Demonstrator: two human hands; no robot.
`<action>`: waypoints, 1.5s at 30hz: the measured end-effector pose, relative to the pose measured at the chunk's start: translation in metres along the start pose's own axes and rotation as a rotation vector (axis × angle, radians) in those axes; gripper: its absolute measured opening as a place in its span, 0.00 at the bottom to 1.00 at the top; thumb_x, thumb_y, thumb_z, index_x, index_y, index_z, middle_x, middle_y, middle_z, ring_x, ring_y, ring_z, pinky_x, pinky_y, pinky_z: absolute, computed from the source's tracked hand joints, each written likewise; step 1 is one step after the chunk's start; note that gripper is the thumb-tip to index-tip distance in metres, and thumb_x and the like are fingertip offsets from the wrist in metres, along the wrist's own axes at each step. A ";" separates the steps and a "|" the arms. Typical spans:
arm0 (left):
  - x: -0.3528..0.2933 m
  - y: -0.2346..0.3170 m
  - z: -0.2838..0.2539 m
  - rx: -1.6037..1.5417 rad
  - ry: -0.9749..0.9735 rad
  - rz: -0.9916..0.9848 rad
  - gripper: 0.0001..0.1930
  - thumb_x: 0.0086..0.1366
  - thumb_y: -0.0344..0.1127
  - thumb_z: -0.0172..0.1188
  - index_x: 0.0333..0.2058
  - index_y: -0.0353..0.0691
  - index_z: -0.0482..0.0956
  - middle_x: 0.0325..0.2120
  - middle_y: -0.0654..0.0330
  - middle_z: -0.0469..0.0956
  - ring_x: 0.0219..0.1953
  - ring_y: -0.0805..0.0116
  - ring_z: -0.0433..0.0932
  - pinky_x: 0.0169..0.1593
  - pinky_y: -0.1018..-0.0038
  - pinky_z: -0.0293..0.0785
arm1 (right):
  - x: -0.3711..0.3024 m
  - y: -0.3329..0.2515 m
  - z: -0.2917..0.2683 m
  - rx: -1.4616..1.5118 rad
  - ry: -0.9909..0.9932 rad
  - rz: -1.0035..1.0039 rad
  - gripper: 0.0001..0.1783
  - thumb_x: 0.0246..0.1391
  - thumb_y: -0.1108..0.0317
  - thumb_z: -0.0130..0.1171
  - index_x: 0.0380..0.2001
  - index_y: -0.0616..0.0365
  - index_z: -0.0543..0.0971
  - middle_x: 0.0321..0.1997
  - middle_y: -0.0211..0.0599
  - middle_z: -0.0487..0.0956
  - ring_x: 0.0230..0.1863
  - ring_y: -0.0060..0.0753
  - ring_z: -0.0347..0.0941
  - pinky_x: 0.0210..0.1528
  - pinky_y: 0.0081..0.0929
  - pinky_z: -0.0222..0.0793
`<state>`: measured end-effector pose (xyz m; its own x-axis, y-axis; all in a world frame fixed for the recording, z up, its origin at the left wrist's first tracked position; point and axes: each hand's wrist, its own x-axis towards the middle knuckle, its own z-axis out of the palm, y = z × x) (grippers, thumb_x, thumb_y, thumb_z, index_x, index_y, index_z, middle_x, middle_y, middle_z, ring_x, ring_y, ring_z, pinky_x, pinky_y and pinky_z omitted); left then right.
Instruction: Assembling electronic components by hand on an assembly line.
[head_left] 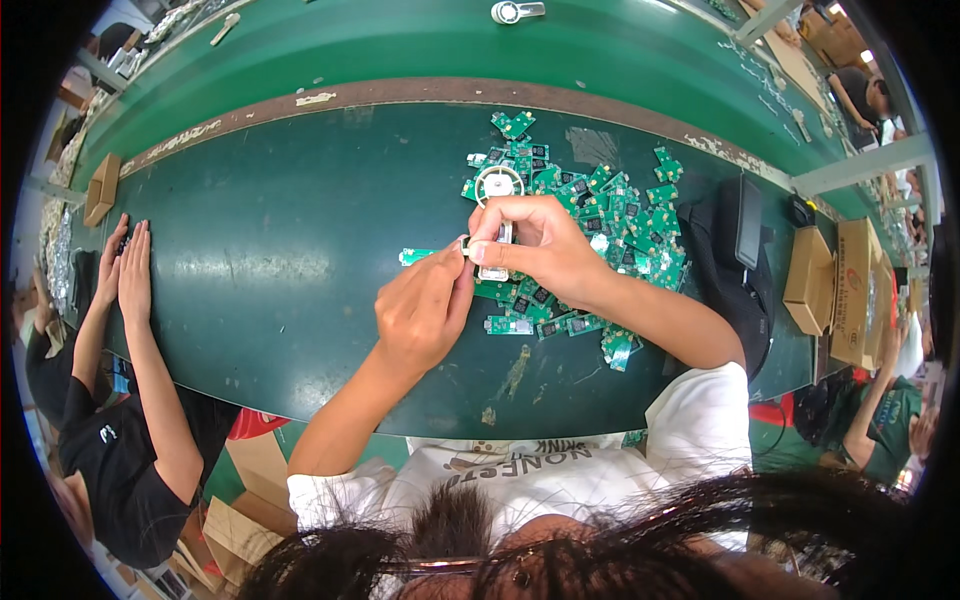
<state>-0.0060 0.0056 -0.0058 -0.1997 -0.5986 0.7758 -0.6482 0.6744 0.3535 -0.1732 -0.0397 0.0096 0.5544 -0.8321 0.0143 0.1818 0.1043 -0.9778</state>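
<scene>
My right hand (548,245) is closed around a small white fan housing (499,186) with a round ring head and a short handle, held upright over the bench. At the handle's left side, the fingers of my left hand (418,305) are pinched together, their tips close to my right thumb. Whatever sits between those left fingertips is too small to make out. Loose green circuit boards (635,222) with black chips lie in a spread heap beneath and to the right of my hands. One single circuit board (416,257) pokes out just left of my left fingers.
A dark green bench (230,260) carries everything. Beyond its worn ledge runs a green conveyor belt (400,50) with a white fan-shaped piece (516,12). On the right are a black bag (735,290), a dark flat device (741,222) and cardboard boxes (808,280). A co-worker's hands (130,270) rest at the left.
</scene>
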 end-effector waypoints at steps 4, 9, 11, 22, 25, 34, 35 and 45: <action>0.000 0.002 -0.004 -0.031 0.016 -0.053 0.11 0.48 0.18 0.64 0.32 0.30 0.74 0.25 0.53 0.79 0.24 0.60 0.79 0.28 0.72 0.76 | 0.000 -0.001 0.001 0.002 -0.007 -0.001 0.05 0.50 0.74 0.63 0.27 0.62 0.77 0.34 0.31 0.72 0.37 0.21 0.69 0.38 0.22 0.66; 0.010 -0.003 -0.009 -0.286 0.095 -0.435 0.07 0.53 0.20 0.59 0.32 0.32 0.76 0.22 0.58 0.76 0.21 0.71 0.75 0.27 0.76 0.71 | 0.004 -0.011 0.004 -0.549 0.058 -0.396 0.08 0.50 0.73 0.62 0.36 0.56 0.81 0.36 0.33 0.78 0.37 0.29 0.73 0.41 0.28 0.66; 0.016 -0.008 -0.018 -0.517 -0.018 -0.817 0.01 0.58 0.23 0.58 0.30 0.32 0.76 0.25 0.63 0.77 0.25 0.79 0.74 0.30 0.79 0.70 | 0.003 -0.013 0.005 -0.921 0.183 -0.585 0.14 0.49 0.71 0.61 0.41 0.47 0.82 0.38 0.30 0.80 0.41 0.38 0.73 0.44 0.34 0.62; 0.006 -0.011 -0.007 -1.383 -0.381 -1.077 0.03 0.66 0.29 0.53 0.36 0.38 0.71 0.37 0.63 0.75 0.41 0.74 0.76 0.37 0.76 0.77 | 0.008 -0.019 -0.008 -0.762 0.035 -0.488 0.09 0.43 0.76 0.66 0.32 0.54 0.84 0.58 0.43 0.65 0.52 0.41 0.72 0.48 0.31 0.72; 0.010 -0.010 -0.012 -1.263 -0.443 -1.089 0.01 0.65 0.27 0.52 0.34 0.38 0.71 0.37 0.61 0.75 0.38 0.72 0.78 0.33 0.78 0.75 | 0.006 -0.038 -0.017 -0.749 -0.023 -0.419 0.06 0.42 0.76 0.66 0.28 0.59 0.81 0.53 0.42 0.70 0.47 0.38 0.75 0.42 0.31 0.73; 0.008 -0.012 -0.011 -1.140 -0.384 -1.124 0.04 0.65 0.28 0.54 0.30 0.39 0.71 0.37 0.60 0.77 0.37 0.74 0.78 0.33 0.78 0.76 | 0.009 -0.045 -0.033 -0.752 -0.274 -0.323 0.05 0.46 0.73 0.65 0.28 0.59 0.79 0.43 0.39 0.78 0.42 0.38 0.76 0.42 0.30 0.72; 0.009 -0.014 -0.014 -1.183 -0.385 -1.105 0.04 0.65 0.29 0.54 0.31 0.37 0.71 0.34 0.62 0.76 0.36 0.77 0.77 0.35 0.79 0.74 | 0.010 -0.044 -0.033 -0.724 -0.282 -0.373 0.05 0.46 0.74 0.64 0.29 0.60 0.79 0.43 0.39 0.78 0.43 0.38 0.76 0.43 0.30 0.72; 0.019 -0.015 -0.018 -1.168 -0.392 -1.018 0.05 0.66 0.31 0.56 0.33 0.35 0.73 0.33 0.62 0.78 0.36 0.79 0.74 0.41 0.81 0.69 | 0.012 -0.035 -0.033 -0.735 -0.285 -0.515 0.05 0.47 0.74 0.63 0.29 0.61 0.79 0.46 0.41 0.78 0.45 0.39 0.77 0.42 0.31 0.75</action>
<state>0.0134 -0.0078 0.0134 -0.3422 -0.9301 -0.1333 0.2326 -0.2213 0.9471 -0.1997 -0.0709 0.0371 0.7441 -0.5050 0.4374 -0.0441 -0.6904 -0.7221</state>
